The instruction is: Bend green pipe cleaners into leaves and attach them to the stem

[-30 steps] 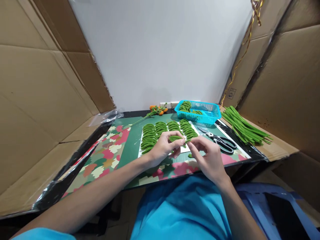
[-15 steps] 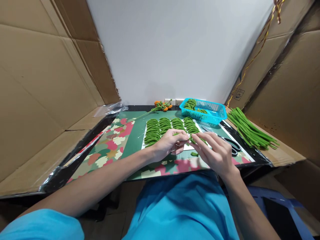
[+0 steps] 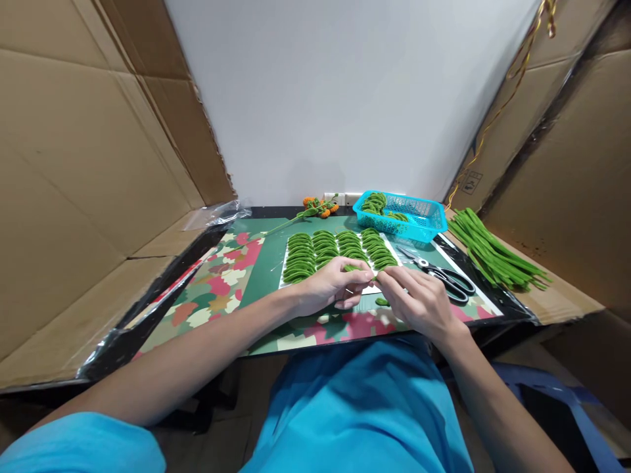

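Above the front of the mat, my left hand (image 3: 340,284) and my right hand (image 3: 417,299) meet fingertip to fingertip. Both pinch a small green pipe cleaner piece (image 3: 375,279), mostly hidden by the fingers. Just behind them, a white sheet (image 3: 283,276) carries rows of curved green pipe cleaner leaves (image 3: 300,253) in several columns. One loose green piece (image 3: 382,301) lies on the mat below my fingers. Black-handled scissors (image 3: 444,276) rest beyond my right hand, blades pointing up and left.
A blue basket (image 3: 428,228) at the back right holds more green leaves. Long green pipe cleaners (image 3: 493,253) lie in a bundle on the right. An orange-flowered stem (image 3: 320,208) lies at the back, a clear plastic bag (image 3: 224,213) at the back left. Cardboard walls (image 3: 73,131) flank the table.
My right hand's fingers have curled in more tightly and the hand has shifted slightly, uncovering more of the scissors. My left hand stays nearly in place.
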Motion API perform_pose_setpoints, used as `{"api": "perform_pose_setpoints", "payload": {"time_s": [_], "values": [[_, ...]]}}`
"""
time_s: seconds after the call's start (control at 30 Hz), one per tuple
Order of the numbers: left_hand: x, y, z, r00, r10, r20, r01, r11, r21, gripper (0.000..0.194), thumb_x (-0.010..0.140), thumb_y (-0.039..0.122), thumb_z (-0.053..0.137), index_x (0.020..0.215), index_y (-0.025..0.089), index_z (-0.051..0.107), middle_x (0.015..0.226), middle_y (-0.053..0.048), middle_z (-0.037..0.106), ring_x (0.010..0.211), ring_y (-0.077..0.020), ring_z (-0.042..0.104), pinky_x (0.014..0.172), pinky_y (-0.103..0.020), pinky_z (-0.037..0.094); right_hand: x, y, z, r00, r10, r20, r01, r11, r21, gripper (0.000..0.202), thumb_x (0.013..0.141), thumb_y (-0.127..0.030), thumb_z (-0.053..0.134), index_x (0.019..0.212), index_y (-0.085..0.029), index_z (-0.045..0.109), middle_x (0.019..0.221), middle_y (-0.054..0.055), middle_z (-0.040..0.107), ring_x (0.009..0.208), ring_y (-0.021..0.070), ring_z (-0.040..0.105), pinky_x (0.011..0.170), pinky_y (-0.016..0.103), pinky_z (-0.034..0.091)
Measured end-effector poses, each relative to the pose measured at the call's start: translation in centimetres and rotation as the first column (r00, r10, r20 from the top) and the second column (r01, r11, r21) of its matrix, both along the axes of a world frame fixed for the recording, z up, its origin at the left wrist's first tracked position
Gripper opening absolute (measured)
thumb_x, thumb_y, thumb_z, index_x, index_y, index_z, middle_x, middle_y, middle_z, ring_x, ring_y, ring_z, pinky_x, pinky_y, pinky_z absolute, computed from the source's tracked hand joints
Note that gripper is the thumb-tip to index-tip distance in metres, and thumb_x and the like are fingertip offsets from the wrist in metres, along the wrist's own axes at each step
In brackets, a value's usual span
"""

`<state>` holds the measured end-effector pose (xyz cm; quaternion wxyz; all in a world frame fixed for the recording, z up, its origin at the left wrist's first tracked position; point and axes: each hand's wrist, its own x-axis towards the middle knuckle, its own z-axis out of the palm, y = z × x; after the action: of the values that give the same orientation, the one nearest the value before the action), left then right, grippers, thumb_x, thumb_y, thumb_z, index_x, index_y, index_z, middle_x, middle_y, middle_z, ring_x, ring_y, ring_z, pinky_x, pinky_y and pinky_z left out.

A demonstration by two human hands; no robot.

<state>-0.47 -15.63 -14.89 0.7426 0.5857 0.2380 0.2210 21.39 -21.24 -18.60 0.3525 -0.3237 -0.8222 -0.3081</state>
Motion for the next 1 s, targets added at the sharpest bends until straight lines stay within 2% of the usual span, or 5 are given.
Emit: {"api": "perform_pose_setpoints", "payload": {"time_s": [0.33,0.57,0.7,0.83,1.0], "values": [[0.3,-0.9,0.2,0.995,0.096,0.021,-0.098,0.976,0.196,0.037,0.092,0.052,0.077,0.093,0.018,0.06,0.052,0.006,0.055,0.042,-0.0081,0.048,0.045,-0.018,0.037,-1.8,-0.3,1.2,0.855,0.049,-0.516,-0.306,0.851,-0.426,0.025,0.109,-0.026,0.049,0.089,-0.02,0.062,0.076,0.0,0.056,0.061,0.0131,0.049,0.057,0.027,0.036],[0.4,-1.2,0.3,0.983,0.178,-0.037,-0.146,0.895,0.421,0.038,0.096,0.055,0.07,0.096,0.019,0.057,0.049,0.005,0.059,0.04,-0.0107,0.05,0.044,-0.019,0.036,-2.1,0.4,1.7,0.339,-0.369,-0.865,-0.918,0.071,-0.39,0.051,0.092,-0.058,0.073,0.068,-0.022,0.046,0.056,-0.01,0.033,0.044,0.0054,0.023,0.043,0.023,0.017],[-0.2,-1.0,1.0,0.978,0.194,-0.078,-0.093,0.739,0.667,0.028,0.1,0.047,0.063,0.096,0.019,0.062,0.064,0.001,0.062,0.051,-0.0135,0.059,0.05,-0.022,0.042,-1.7,0.3,1.9,0.26,-0.505,-0.823,-0.965,-0.162,-0.206,0.05,0.086,-0.047,0.082,0.067,-0.02,0.045,0.06,-0.012,0.032,0.045,0.002,0.013,0.04,0.019,0.015],[-1.3,-0.1,1.6,0.98,0.13,-0.151,0.093,0.372,0.923,0.017,0.097,0.035,0.065,0.093,0.02,0.071,0.078,-0.006,0.063,0.068,-0.0174,0.061,0.068,-0.028,0.05,-1.7,-0.1,2.3,0.259,-0.551,-0.794,-0.965,-0.191,-0.182,0.052,0.082,-0.046,0.085,0.066,-0.021,0.042,0.06,-0.013,0.029,0.046,0.0018,0.009,0.038,0.017,0.012],[-1.4,0.2,1.4,0.965,0.225,-0.137,0.069,0.285,0.956,0.018,0.1,0.033,0.062,0.095,0.021,0.073,0.087,-0.009,0.067,0.076,-0.0194,0.06,0.074,-0.03,0.049,-2.0,-0.2,2.5,0.313,-0.414,-0.855,-0.934,0.027,-0.355,0.051,0.089,-0.056,0.078,0.068,-0.021,0.047,0.058,-0.011,0.031,0.044,0.0039,0.018,0.04,0.02,0.017]]}}
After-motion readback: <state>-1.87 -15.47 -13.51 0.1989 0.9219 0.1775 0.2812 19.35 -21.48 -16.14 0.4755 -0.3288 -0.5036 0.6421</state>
